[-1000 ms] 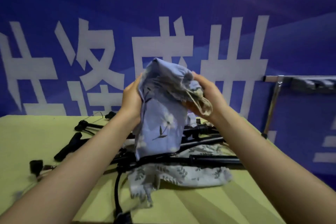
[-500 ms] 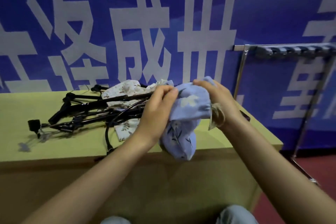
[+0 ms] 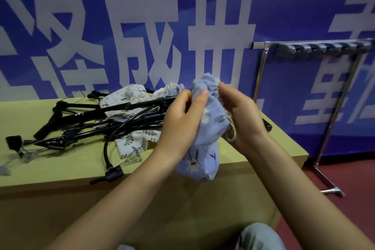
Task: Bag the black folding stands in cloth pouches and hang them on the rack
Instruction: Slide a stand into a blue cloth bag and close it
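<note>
The left hand (image 3: 182, 115) is pinching the gathered mouth of a pale blue cloth drawstring pouch printed with white flowers (image 3: 205, 138), thumb and fingers curled onto the puckered hem, while the right hand (image 3: 241, 119) is gripping the opposite side of that mouth, with a beige twisted drawstring cord (image 3: 231, 132) looping down beside its palm. The pouch is hanging between the two hands, in front of the near edge of the yellow-green tabletop (image 3: 60, 170), its lower part bulging as if filled; what it contains cannot be seen. Judged from its folds, the fabric is soft and light and will slump unless carried by the gathered neck or the cord, which is also the likely hanging point. On the tabletop, well to the left of the hands, a tangle of black folding stands of thin stiff metal tubing (image 3: 97, 124) is lying over cream cloth pouches with leaf and animal prints (image 3: 129, 97); these rods look rigid and prone to snagging on cloth. To the right, standing on the dark red floor (image 3: 355, 184), a chrome tube rack with a row of grey hooks (image 3: 324, 46) is waiting against a blue banner with large white characters (image 3: 142, 26).
</note>
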{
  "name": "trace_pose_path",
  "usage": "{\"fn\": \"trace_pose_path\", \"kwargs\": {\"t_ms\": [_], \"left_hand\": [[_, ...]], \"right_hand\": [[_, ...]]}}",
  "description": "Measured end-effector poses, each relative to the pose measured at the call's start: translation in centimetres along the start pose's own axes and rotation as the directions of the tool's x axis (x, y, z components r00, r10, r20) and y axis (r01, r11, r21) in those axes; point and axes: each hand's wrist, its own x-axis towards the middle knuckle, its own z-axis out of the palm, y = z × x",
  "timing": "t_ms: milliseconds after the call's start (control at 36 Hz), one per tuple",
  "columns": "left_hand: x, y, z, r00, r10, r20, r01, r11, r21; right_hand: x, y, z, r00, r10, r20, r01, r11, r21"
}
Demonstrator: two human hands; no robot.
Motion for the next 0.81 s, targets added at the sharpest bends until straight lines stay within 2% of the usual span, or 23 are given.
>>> {"fn": "trace_pose_path", "kwargs": {"t_ms": [111,194,306,417,472,556,667,722,806], "left_hand": [[-0.9,-1.2,-0.3,0.998,-0.008,-0.054,0.003,0.995,-0.096],[-1.6,-1.5,-0.8,0.992,-0.003,-0.125,-0.009,0.995,-0.095],[-1.8,-1.4,-2.7,0.979,-0.068,-0.192,0.048,0.993,-0.106],[-3.0,-1.2,-5.8,0.957,-0.102,-0.27,0.067,0.989,-0.135],[-4.1,-0.6,-7.3,0.954,-0.127,-0.27,0.08,0.98,-0.181],[-6.0,-0.5,-10.0,0.94,-0.179,-0.289,0.107,0.962,-0.25],[-8.7,-1.3,-12.8,0.93,-0.103,-0.353,0.037,0.981,-0.19],[-9.9,-1.9,-13.4,0.945,-0.087,-0.316,0.041,0.988,-0.15],[-11.1,-3.5,-13.9,0.953,-0.188,-0.236,0.177,0.982,-0.069]], "right_hand": [[-0.1,0.8,0.2,0.996,0.058,0.073,-0.062,0.996,0.063],[0.1,2.2,1.1,0.998,0.025,0.065,-0.031,0.995,0.096],[0.7,4.5,2.9,0.999,-0.027,0.029,0.024,0.995,0.1],[1.2,7.0,5.2,0.994,-0.033,0.106,0.018,0.99,0.141],[1.4,8.1,6.3,0.99,0.022,0.139,-0.046,0.984,0.171],[1.4,9.4,7.5,0.959,0.196,0.203,-0.241,0.944,0.225],[1.8,10.2,7.3,0.905,0.378,0.193,-0.417,0.876,0.241],[1.9,9.8,6.7,0.891,0.42,0.172,-0.452,0.853,0.259],[1.6,9.2,5.6,0.888,0.432,0.159,-0.459,0.854,0.246]]}}
